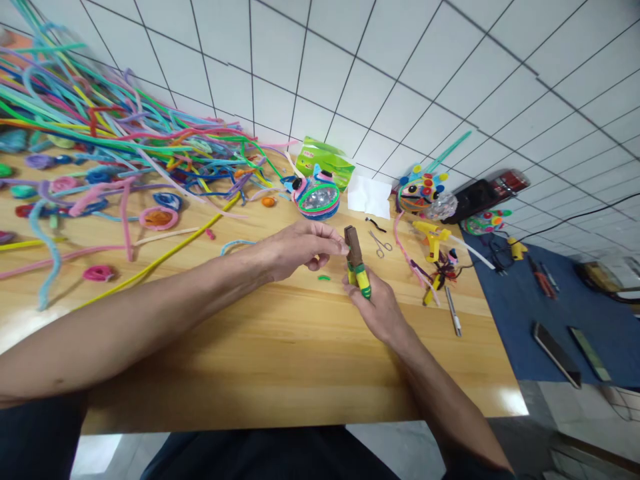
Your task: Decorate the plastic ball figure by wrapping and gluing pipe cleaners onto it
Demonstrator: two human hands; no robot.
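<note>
My right hand (377, 307) is wrapped around the yellow-and-green handles of a pair of pliers (353, 247), whose brown jaws point away from me. Beside those jaws my left hand (305, 250) is closed in a pinch, fingertips touching or nearly touching the metal. A speck of green shows at the fingertips, too small to name. Just below my hands a short green piece of pipe cleaner (324, 278) lies on the wooden table (280, 360). Small scissors (381, 245) rest to the right of the pliers, near a short black piece (375, 225).
Many pipe cleaners (150, 147) are heaped at the left. A decorated pipe-cleaner craft (316, 195) stands ahead, a similar one (423, 190) farther right. A yellow glue gun (431, 239), a pen (453, 311) and a white paper (369, 195) lie around. A phone (557, 353) rests on blue cloth (520, 320).
</note>
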